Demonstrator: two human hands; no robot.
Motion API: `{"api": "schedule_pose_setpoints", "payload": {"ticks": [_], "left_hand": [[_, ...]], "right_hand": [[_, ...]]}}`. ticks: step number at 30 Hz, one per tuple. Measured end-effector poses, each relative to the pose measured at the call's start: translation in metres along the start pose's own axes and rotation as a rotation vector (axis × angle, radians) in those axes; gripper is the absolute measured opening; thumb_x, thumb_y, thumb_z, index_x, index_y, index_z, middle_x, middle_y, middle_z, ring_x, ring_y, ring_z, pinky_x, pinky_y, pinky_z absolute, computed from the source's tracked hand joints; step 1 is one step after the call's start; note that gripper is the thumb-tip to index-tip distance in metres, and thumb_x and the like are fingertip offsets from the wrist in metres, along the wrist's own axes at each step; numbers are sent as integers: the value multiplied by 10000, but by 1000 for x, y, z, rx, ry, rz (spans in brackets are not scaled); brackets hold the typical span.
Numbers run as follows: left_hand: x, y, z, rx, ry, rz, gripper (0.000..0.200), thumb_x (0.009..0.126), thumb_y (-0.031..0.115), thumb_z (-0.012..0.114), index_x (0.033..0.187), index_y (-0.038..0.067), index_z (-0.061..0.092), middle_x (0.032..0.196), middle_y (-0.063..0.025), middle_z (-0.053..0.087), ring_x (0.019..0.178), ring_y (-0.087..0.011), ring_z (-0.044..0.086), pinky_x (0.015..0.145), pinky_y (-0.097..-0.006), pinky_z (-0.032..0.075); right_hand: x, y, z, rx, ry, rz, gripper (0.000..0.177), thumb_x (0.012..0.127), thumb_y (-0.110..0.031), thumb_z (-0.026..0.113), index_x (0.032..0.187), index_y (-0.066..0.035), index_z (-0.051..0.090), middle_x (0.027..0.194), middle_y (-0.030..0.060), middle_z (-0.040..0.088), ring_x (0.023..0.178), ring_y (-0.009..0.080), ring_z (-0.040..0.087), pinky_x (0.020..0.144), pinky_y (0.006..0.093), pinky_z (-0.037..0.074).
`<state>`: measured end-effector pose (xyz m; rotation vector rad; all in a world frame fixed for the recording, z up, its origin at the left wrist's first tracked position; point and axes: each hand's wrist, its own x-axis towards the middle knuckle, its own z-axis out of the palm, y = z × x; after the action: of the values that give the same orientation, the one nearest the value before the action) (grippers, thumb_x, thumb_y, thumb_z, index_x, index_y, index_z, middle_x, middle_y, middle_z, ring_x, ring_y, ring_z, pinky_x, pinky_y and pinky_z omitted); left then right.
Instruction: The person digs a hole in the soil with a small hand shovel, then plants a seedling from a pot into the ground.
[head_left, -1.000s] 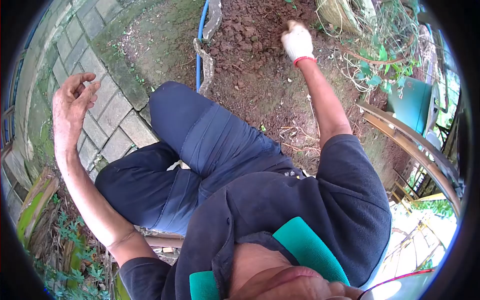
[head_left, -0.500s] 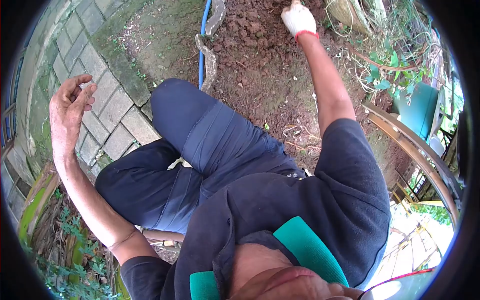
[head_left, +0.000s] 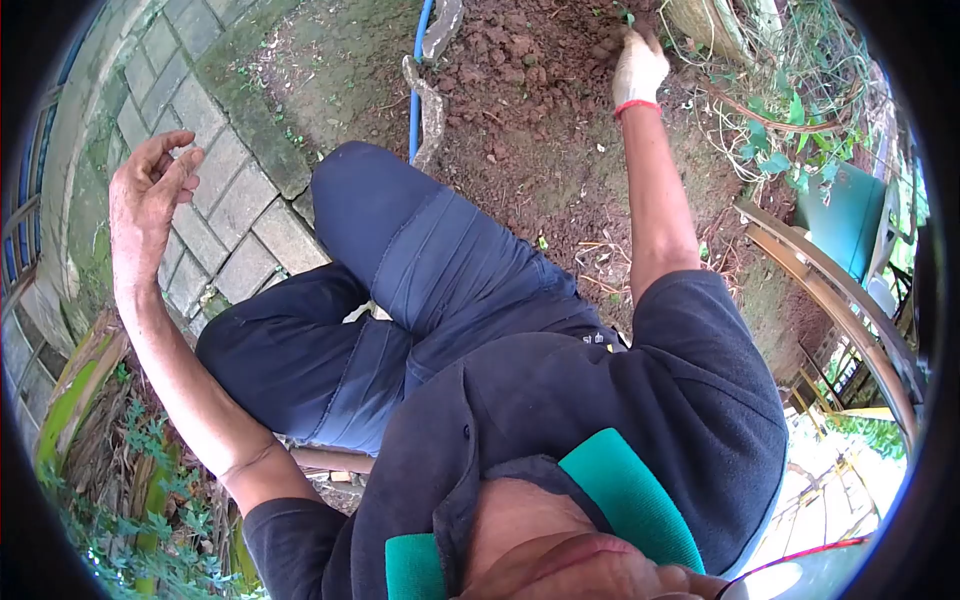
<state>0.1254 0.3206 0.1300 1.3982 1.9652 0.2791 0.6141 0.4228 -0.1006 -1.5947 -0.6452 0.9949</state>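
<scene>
My right hand (head_left: 640, 68) wears a white glove with a red cuff and reaches far forward, its fingertips down on the loose brown soil (head_left: 520, 70) beside a tiny green sprout (head_left: 627, 15). Whether it grips anything is hidden by the glove and the dirt. My left hand (head_left: 150, 185) is bare and raised out to the side above the grey paving bricks (head_left: 235, 205), fingers apart and loosely curled, holding nothing. I am crouched, with my dark blue trousers (head_left: 400, 270) filling the middle of the view.
A blue hose (head_left: 418, 60) and curved stone edging (head_left: 433, 110) run along the soil bed's left side. Tangled vines and a stump base (head_left: 720, 25) stand beyond the gloved hand. At the right are a teal chair (head_left: 835, 215) and a wooden rail (head_left: 830, 290). Leafy plants (head_left: 110, 520) grow at lower left.
My gloved right hand has moved further forward and to the right across the soil, then lowered its fingers onto it. The left hand has stayed raised and open.
</scene>
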Motion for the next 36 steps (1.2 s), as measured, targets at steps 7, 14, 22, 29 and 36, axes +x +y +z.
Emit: {"api": "schedule_pose_setpoints", "payload": {"ticks": [7, 14, 22, 29, 36], "left_hand": [[-3, -1, 0, -25, 0, 1, 342, 875, 234, 683, 1111, -12, 659, 714, 2, 512, 697, -88, 567, 649, -255, 475], [-3, -3, 0, 18, -24, -19, 343, 900, 232, 662, 1147, -5, 646, 739, 10, 507, 700, -84, 560, 654, -240, 455], [-3, 0, -1, -30, 1, -26, 351, 900, 234, 664, 1149, -13, 645, 755, 1, 529, 701, -91, 578, 637, -240, 469], [-6, 4, -3, 12, 20, -46, 376, 893, 243, 675, 1153, -27, 642, 756, -10, 539, 711, -95, 594, 645, -239, 478], [-6, -4, -5, -46, 35, -56, 349, 885, 220, 689, 1142, -14, 652, 733, 12, 522, 684, -83, 586, 626, -233, 478]], "right_hand": [[-106, 18, 25, -1318, -209, -325, 882, 798, -673, 578, 1401, -43, 447, 1429, 355, 340, 1276, 561, 375, 1050, 567, 374], [-53, 27, 53, -1037, -335, -537, 367, 819, -242, 568, 1133, -73, 653, 1028, 241, 637, 1008, 376, 617, 898, 444, 504], [12, 5, 80, -1258, -415, -766, 307, 871, -147, 470, 1101, -9, 618, 1169, 242, 609, 1091, 375, 575, 936, 440, 472], [50, 7, 81, -1383, -24, -574, 285, 881, -139, 419, 1021, -5, 629, 1167, 240, 592, 1043, 390, 579, 907, 450, 486], [35, 6, 69, -1409, -32, -541, 315, 881, -193, 470, 1067, 13, 620, 1245, 250, 555, 1078, 399, 562, 922, 463, 482]]}}
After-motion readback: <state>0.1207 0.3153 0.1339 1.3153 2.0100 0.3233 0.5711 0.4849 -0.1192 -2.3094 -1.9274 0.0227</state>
